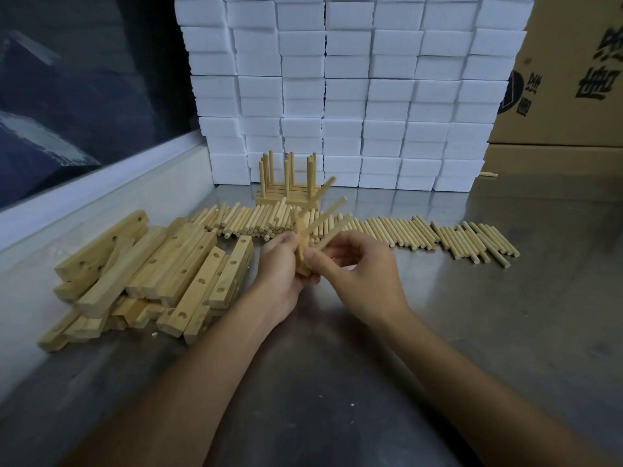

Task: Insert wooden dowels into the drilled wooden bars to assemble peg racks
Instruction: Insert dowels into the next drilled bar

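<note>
Shiny grey metal covers the table (pixel 438 315), and a tall wall of white foam blocks (pixel 347 89) stands at the back. Brown cardboard boxes (pixel 573 79) sit at the far right.

Both hands meet over the middle of the table. The left hand (pixel 281 264) has its fingers curled around a wooden bar (pixel 302 251), and it holds the bar up on its end. Two dowels (pixel 325 210) already stick out of the bar and point up and to the right. The right hand (pixel 357 274) is curled too. Its thumb and fingers pinch one more dowel (pixel 332 235), which lies just under the other two with its near end right at the bar. I cannot tell if that end is in a hole yet.

On the left lies a messy pile of drilled bars (pixel 151 278) with round holes in them. Behind the hands, a long row of loose dowels (pixel 421 234) runs across the table. Near the foam wall stand some finished peg racks (pixel 288 188), side by side, with their pegs pointing straight up.
</note>
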